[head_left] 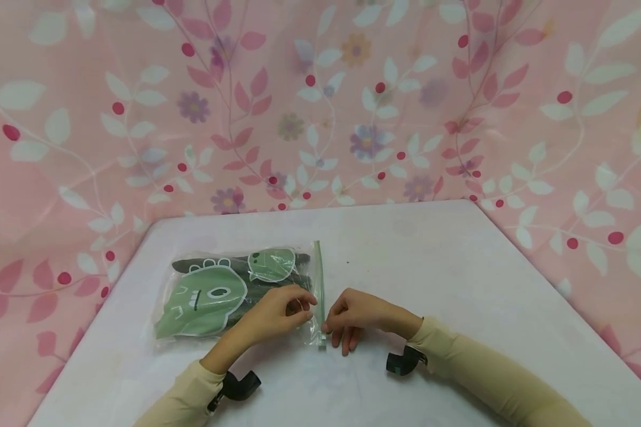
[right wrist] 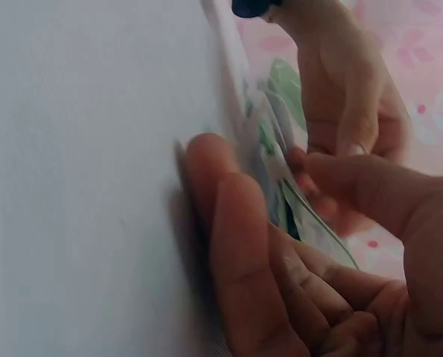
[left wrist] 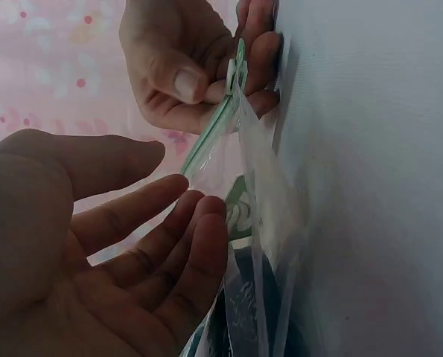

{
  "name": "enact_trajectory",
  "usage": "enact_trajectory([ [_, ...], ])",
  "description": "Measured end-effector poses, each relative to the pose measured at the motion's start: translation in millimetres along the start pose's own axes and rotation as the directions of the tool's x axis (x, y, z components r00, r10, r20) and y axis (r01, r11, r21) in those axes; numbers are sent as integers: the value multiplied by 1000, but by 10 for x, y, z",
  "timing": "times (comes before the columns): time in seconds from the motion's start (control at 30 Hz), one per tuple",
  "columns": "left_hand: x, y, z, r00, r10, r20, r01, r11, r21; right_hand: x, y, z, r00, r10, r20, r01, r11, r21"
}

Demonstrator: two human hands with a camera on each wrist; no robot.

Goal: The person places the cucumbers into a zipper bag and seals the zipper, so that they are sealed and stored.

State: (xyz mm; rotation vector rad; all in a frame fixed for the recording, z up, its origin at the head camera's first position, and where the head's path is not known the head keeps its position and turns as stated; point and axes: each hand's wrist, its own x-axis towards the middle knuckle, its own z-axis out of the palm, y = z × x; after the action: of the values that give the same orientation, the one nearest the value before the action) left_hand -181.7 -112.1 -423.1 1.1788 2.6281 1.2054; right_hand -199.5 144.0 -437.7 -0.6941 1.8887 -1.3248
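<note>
A clear slider zip bag (head_left: 278, 290) with green cartoon characters and dark contents lies on the white table (head_left: 416, 255). Its green zip edge (head_left: 321, 284) runs front to back, and the slider (head_left: 322, 342) sits at the near end. My left hand (head_left: 283, 308) hovers over that side of the bag, fingers loosely bent, thumb and fingertips apart in the left wrist view. Facing it from the right is my right hand (head_left: 358, 313), thumb tip right at the slider. In the right wrist view, thumb and index finger (right wrist: 340, 279) stand apart, with the bag's edge showing between them.
Dark camera mounts hang at the left wrist (head_left: 237, 386) and the right wrist (head_left: 403, 362). A pink floral cloth (head_left: 310, 118) rises behind and beside the table. Tan sleeves (head_left: 481, 362) cover both forearms.
</note>
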Motion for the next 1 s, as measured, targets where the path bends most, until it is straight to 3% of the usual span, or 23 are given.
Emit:
enact_trajectory([
  [0.13,-24,-21,7,1000,-30,10,30,999,-27,31,41,99,999,-21,36,18,997,78],
  [0.27,-23,-16,2,999,-30,29,30,999,-31,49,60,143,1000,-12,15,10,987,159],
  [0.37,-15,-9,9,996,8,94,-8,1000,-7,41,57,159,1000,15,-1,-14,979,204],
  [0.5,-11,13,43,974,54,218,-62,998,33,22,53,173,999,50,11,-51,967,250],
  [0.6,-11,43,77,963,56,264,-79,994,78,17,52,171,998,56,30,-62,962,266],
  [0.8,-13,62,166,962,63,265,-119,972,203,5,64,176,998,22,54,-35,963,266],
  [1.0,1,73,209,961,132,244,-187,958,216,-3,69,195,1000,3,23,-9,968,251],
])
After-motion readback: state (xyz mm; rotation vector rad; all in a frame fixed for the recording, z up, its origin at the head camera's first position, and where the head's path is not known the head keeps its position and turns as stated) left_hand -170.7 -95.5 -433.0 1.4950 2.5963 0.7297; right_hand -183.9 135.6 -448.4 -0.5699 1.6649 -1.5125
